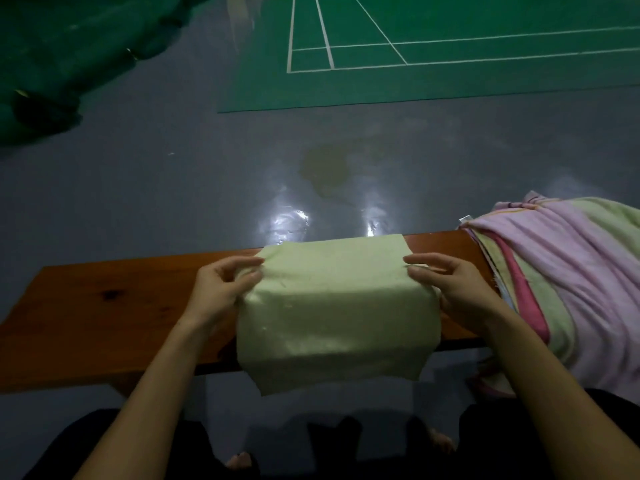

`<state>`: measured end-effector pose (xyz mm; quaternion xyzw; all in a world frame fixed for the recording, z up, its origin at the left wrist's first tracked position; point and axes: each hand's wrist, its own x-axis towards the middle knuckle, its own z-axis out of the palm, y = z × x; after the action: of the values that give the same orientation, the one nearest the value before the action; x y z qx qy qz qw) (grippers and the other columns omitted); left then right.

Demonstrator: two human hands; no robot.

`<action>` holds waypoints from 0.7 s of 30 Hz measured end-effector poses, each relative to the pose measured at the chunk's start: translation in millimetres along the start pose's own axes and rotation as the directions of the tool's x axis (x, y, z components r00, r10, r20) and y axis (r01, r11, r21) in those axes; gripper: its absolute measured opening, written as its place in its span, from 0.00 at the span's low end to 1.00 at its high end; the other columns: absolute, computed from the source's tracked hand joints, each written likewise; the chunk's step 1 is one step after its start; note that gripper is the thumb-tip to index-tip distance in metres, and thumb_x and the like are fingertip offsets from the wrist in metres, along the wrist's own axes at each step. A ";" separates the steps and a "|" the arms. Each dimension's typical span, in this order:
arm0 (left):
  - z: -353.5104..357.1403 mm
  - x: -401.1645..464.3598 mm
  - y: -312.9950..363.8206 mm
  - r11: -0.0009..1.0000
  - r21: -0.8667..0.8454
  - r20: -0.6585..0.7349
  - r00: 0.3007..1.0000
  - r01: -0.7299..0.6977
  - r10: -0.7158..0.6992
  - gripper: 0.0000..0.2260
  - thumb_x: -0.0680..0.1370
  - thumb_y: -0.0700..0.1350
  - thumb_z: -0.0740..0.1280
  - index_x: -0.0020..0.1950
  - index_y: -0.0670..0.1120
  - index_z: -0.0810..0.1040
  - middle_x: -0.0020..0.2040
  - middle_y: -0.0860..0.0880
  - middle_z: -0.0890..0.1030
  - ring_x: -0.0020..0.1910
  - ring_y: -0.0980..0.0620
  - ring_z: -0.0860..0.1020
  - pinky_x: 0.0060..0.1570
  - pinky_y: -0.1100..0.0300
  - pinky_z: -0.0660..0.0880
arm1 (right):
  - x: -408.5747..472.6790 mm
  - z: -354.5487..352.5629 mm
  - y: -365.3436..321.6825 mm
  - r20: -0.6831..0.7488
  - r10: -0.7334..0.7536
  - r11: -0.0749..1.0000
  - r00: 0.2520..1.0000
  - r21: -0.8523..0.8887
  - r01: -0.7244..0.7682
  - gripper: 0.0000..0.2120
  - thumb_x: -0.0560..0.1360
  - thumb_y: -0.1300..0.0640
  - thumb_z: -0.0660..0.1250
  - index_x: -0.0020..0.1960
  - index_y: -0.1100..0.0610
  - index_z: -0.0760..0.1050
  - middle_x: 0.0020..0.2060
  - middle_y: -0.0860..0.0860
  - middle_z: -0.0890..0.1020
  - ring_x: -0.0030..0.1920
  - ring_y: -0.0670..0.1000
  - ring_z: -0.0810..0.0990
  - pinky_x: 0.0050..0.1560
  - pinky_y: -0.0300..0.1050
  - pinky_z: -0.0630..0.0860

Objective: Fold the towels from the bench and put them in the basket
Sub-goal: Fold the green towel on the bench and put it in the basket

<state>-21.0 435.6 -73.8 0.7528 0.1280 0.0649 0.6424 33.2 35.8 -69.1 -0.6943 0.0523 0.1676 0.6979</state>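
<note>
A pale green towel (336, 306) lies across the wooden bench (104, 306), its far edge on the bench top and its near part hanging over the front edge. My left hand (221, 289) pinches the towel's left side between thumb and fingers. My right hand (453, 285) pinches its right side the same way. A pile of pink and pale green towels (571, 282) lies heaped on the bench's right end. No basket is in view.
Grey floor (173, 188) stretches beyond the bench, with a green court mat (450, 81) farther back. Dark green netting (69, 57) is bunched at the upper left. My legs and bare feet (239, 460) show below the bench.
</note>
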 end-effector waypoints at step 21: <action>-62.5 -26.7 143.6 0.920 0.077 -0.021 0.922 -0.385 0.388 0.12 0.78 0.36 0.74 0.53 0.53 0.89 0.39 0.42 0.82 0.30 0.46 0.71 0.24 0.62 0.72 | -69.2 20.7 -122.1 -0.128 -0.536 0.838 0.835 -0.198 0.508 0.15 0.76 0.64 0.76 0.63 0.60 0.84 0.52 0.53 0.88 0.51 0.48 0.87 0.53 0.42 0.84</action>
<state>-47.3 467.3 79.6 0.7844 -0.0094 0.1991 0.5874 2.4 47.5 68.9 -0.7466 -0.0906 -0.0886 0.6531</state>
